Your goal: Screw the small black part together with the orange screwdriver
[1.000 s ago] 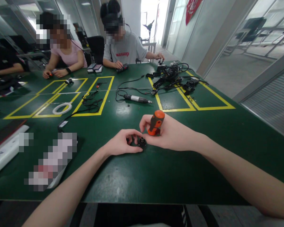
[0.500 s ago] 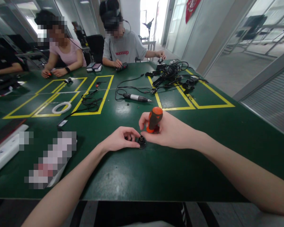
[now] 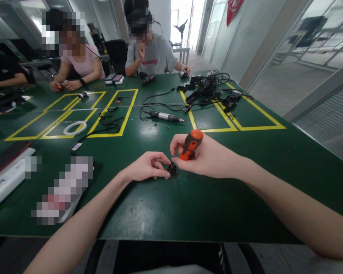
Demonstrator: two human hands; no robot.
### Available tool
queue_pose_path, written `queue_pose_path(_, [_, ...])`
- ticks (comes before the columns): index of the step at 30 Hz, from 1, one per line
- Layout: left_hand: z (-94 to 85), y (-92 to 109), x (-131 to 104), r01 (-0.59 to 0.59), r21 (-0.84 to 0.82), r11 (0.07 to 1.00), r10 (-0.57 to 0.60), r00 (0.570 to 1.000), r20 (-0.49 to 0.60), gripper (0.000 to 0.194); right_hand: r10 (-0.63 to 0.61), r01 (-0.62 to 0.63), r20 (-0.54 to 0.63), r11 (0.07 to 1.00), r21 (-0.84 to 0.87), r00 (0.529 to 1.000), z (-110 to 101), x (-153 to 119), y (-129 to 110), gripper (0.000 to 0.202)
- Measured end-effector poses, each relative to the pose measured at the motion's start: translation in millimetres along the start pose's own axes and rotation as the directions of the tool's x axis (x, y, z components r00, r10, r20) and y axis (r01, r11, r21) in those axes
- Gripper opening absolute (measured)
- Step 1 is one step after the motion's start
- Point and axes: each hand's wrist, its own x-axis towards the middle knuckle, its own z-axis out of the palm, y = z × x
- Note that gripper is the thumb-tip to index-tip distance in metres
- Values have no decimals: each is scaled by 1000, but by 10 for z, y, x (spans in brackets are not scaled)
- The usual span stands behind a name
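My left hand (image 3: 148, 166) pinches a small black round part (image 3: 172, 171) between thumb and fingers. The part stands upright on the green table (image 3: 148, 205), with a narrow metal-looking collar on top. Just to its right, my right hand (image 3: 208, 158) is closed around a screwdriver (image 3: 193, 144) with an orange and dark grey handle. The handle tilts up and to the right. Its shaft and tip I cannot make out behind my fingers, close above the black part.
Ahead lies a black and silver pen-shaped electric tool (image 3: 166, 116) with its cable. A tangle of black cables (image 3: 207, 89) sits at the back right. White tape roll (image 3: 75, 128) and power strip (image 3: 8, 177) are on the left. Two co-workers sit across, another at far left.
The screwdriver handle has turned and leans more to the right, showing its orange side. My left hand stays at the black part. The co-worker opposite has raised a hand off the power drill.
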Motion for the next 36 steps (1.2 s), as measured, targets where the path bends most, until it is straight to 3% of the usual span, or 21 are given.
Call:
queue_pose_path(6, [1, -7, 5, 3, -53, 999, -3, 1000, -9, 44, 73, -73, 48, 997, 11, 996, -16, -19, 7, 9])
queue_pose_path(17, [-26, -5, 6, 6, -68, 998, -8, 1000, -17, 41, 13, -12, 33, 1000, -27, 999, -10, -11, 9, 8])
queue_pose_path(22, [-54, -43, 16, 0, -42, 999, -1, 999, -34, 47, 21, -21, 38, 1000, -17, 999, -24, -10, 9, 10])
queue_pose_path(29, [-5, 17, -8, -42, -26, 999, 42, 999, 29, 58, 23, -24, 50, 1000, 6, 998, -12, -10, 15, 13])
queue_pose_path(36, [73, 16, -3, -66, -7, 998, 66, 997, -47, 40, 22, -24, 49, 999, 24, 999, -14, -15, 4, 10])
